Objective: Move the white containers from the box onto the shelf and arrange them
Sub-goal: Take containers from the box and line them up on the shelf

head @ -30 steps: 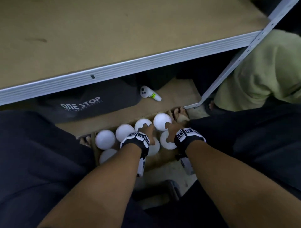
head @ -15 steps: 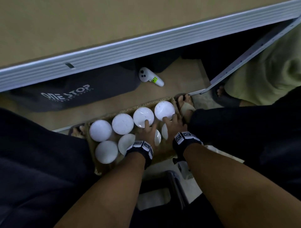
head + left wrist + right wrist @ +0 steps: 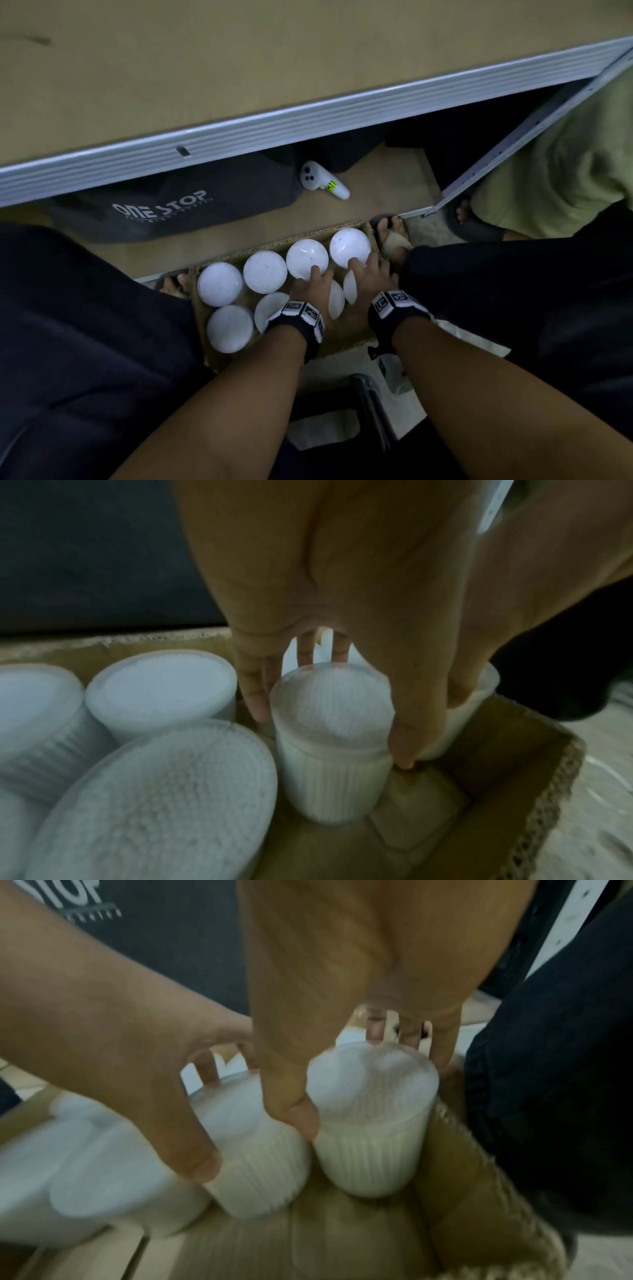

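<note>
Both hands are closed round separate containers inside the box: the left hand [image 3: 342,593] has thumb and fingers straddling the capped top of a white ribbed plastic cylinder [image 3: 334,750], and the right hand [image 3: 342,974] clamps a matching white ribbed container [image 3: 371,1131] the same way, thumb on the near side, fingers over the far rim. The two gripped containers stand upright, side by side and apparently touching, at the right-hand end of the brown corrugated cardboard box [image 3: 356,344]. To the left of the grips, six more white round-lidded containers [image 3: 265,272] fill the box, closely packed; the nearest appears tilted. Judged from thin walls and translucent caps, each unit should be light and fairly stiff but smooth, so the hold is best taken below the cap on the ribbed wall, where fingers find purchase. Beyond the box lies a white handheld controller [image 3: 320,180] beside a dark bag printed ONE STOP [image 3: 191,202]; above, the tan board shelf with a grey metal edge [image 3: 308,120] awaits, bare as far as seen. Contents cannot be confirmed; both wrist views are blurred, and the hands hide the far sides of the gripped units.
</note>
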`<state>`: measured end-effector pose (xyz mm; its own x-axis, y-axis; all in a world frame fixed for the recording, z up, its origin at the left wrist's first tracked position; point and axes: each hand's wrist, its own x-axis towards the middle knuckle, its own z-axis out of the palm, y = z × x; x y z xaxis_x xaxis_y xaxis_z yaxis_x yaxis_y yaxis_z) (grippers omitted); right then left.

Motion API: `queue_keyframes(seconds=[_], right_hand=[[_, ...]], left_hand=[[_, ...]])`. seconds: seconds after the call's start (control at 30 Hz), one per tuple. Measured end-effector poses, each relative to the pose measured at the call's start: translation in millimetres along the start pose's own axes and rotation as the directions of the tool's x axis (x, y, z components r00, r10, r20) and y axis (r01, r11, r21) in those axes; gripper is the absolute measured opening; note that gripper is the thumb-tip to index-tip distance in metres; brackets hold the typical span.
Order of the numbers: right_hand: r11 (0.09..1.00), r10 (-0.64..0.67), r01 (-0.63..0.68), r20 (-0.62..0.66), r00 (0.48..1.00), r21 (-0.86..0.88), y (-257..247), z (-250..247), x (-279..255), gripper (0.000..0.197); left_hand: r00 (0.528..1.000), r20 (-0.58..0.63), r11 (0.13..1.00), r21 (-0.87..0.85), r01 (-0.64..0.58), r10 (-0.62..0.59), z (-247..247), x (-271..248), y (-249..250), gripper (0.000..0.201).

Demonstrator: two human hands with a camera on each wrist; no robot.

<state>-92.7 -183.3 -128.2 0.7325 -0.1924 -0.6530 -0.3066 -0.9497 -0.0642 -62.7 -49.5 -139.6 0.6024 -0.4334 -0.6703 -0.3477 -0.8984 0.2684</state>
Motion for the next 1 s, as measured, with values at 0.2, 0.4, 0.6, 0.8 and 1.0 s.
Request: queue_keyframes(seconds=[0.2, 0.4, 0.6, 0.8, 1.0], right_hand=[[0.995, 0.016, -0.013, -0.023, 1.0, 0.099, 4.5, -38.7, -21.4, 0.076], [0.999, -0.011, 0.02, -0.179, 0.984, 0.05, -1.0, -84.2, -47.3, 0.083], [0.985, -0.015, 0.063, -0.285, 0.958, 0.162, 0.4, -142.6, -101.5, 0.078], [0.956, -0.082, 0.204, -0.476, 0.875, 0.21, -3.3, -193.5, -158.6, 0.074], [0.929, -0.112, 0.302, -0.612, 0.783, 0.215, -12.2, -237.7, -203.9, 0.071]], left_hand=[[1.0, 0.009, 0.996, -0.088, -0.028, 0.029, -30.4, -24.1, -5.7, 0.094], [0.999, -0.045, 0.997, -0.082, -0.006, 0.003, -84.6, -49.7, 9.8, 0.089], [0.957, -0.28, 0.99, -0.093, -0.104, 0.074, -146.1, -93.0, 20.4, 0.092], [0.901, -0.406, 0.98, -0.056, -0.189, 0.151, -197.1, -144.4, 26.6, 0.086], [0.798, -0.571, 0.969, -0.017, -0.247, 0.193, -244.5, -199.9, 33.4, 0.09]])
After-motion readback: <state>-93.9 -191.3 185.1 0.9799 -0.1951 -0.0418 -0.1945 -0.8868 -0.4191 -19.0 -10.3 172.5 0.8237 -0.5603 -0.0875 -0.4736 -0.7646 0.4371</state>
